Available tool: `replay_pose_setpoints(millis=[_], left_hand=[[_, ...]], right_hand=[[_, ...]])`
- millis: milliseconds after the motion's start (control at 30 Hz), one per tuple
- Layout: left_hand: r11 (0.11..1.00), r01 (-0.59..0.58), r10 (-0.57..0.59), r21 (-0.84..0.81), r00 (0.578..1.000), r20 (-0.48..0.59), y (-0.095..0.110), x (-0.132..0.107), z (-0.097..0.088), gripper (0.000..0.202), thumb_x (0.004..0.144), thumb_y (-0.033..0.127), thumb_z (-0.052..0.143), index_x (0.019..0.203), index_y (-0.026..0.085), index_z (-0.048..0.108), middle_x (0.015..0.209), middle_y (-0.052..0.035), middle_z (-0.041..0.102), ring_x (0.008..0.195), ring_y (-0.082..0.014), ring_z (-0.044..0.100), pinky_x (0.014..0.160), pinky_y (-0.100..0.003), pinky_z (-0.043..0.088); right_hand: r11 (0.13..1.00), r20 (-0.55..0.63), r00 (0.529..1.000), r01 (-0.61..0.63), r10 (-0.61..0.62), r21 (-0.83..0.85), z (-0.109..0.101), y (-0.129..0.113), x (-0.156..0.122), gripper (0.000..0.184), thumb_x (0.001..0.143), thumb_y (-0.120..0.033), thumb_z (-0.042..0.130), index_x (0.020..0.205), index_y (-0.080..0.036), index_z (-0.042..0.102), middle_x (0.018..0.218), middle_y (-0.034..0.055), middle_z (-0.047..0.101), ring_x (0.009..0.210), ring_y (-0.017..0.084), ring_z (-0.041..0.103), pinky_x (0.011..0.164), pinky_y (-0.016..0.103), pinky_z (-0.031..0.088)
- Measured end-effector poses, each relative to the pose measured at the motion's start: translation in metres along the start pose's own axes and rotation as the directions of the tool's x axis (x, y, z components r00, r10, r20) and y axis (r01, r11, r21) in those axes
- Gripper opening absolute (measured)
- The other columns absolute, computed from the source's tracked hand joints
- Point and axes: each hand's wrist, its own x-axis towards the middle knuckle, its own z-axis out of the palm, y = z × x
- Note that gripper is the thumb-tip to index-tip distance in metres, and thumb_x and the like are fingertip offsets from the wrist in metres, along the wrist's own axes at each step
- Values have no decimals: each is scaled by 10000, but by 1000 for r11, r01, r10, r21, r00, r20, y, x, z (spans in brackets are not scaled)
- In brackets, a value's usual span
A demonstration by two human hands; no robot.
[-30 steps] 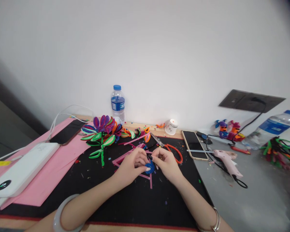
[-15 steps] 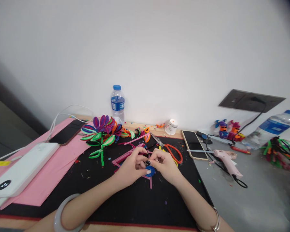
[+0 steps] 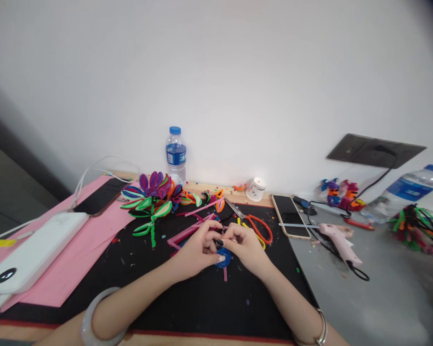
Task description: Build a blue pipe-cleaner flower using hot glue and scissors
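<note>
Pinching the blue disc (image 3: 224, 260) above the mat (image 3: 187, 302), the left hand (image 3: 194, 247) meets the right hand (image 3: 248, 247), whose grip I cannot tell; 1 far-left flower (image 3: 154, 185) looks formed, the disc seems unfinished, and pink strips (image 3: 187, 231) lie loose.

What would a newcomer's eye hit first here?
Likely the multicolored pipe-cleaner flower on the back left of the black mat. Then the blue disc held in the left hand, beside the right hand. Also the pink glue gun on the gray surface at right.

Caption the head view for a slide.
Left hand holding blue disc, right hand close by, scissors and glue gun to the right.
</note>
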Motion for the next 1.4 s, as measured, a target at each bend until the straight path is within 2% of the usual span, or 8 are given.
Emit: replay_pose_setpoints(millis=[233, 400, 567, 800, 967, 1133, 1267, 1400], left_hand=[[999, 21, -20, -24, 998, 55, 0, 0, -1, 543, 663, 64, 622, 1103, 217, 342, 894, 2, 549, 599, -46, 440, 562, -195, 358], [998, -3, 5, -66, 1000, 25, -1, 2, -2, 536, 654, 90, 647, 1089, 220, 363, 806, 33, 520, 564, -40, 424, 524, -173, 344], [996, -30, 29, -83, 1000, -12, 2, 4, -5, 505, 650, 121, 662, 1072, 219, 402, 866, 13, 530, 572, -39, 448, 534, -175, 350], [999, -44, 42, -23, 996, -74, 3, 5, -10, 272, 672, 146, 649, 889, 174, 488, 842, 17, 509, 540, -27, 394, 526, -178, 316], [997, -48, 42, -59, 994, -102, -1, 5, -12, 276, 665, 153, 657, 856, 184, 460, 891, 19, 500, 561, -26, 405, 559, -184, 339], [992, -68, 54, -102, 989, -137, 1, 5, -12, 266, 672, 176, 658, 826, 179, 442, 882, 15, 504, 572, -30, 428, 582, -190, 357], [989, -102, 81, -104, 978, -192, 2, 7, -13, 264, 670, 201, 663, 788, 174, 427, 817, 22, 500, 577, -43, 444, 583, -197, 369], [987, -152, 137, -48, 964, -229, 0, 8, -13, 245, 670, 185, 657, 757, 173, 428, 754, 27, 495, 629, -71, 481, 611, -211, 389]], right_hand=[[997, 29, 998, -51, 49, 60, 5, 5, -1, 100, 683, -180, 625, 592, -151, 596, 500, -53, 421, 464, 69, 318, 457, 214, 251], [987, 57, 996, -81, 74, 141, 2, 3, 0, 135, 744, -274, 583, 747, -151, 638, 555, -29, 499, 453, 69, 347, 431, 209, 251], [976, -42, 997, -61, 71, 211, -3, 2, 2, 212, 808, -362, 519, 818, -162, 590, 516, -56, 425, 417, 55, 287, 394, 196, 203], [993, -79, 995, -59, 67, 106, -4, 4, 3, 205, 801, -360, 524, 759, -161, 550, 544, -52, 425, 440, 64, 338, 400, 193, 252], [995, -54, 995, -81, 85, 64, -2, 6, 3, 168, 783, -331, 536, 768, -164, 550, 558, -53, 450, 431, 63, 344, 408, 198, 268], [1000, -39, 999, -16, 17, 11, -2, 9, 3, 115, 747, -263, 582, 800, -162, 570, 661, -21, 529, 518, 78, 424, 480, 206, 337], [1000, -8, 1000, -9, 9, 7, -1, 8, 3, 137, 741, -248, 589, 850, -170, 564, 722, 3, 570, 593, 105, 494, 538, 226, 393], [998, -11, 1000, -11, 10, -56, 1, 8, 3, 127, 738, -245, 584, 844, -177, 565, 692, -10, 548, 556, 96, 473, 513, 219, 383]])
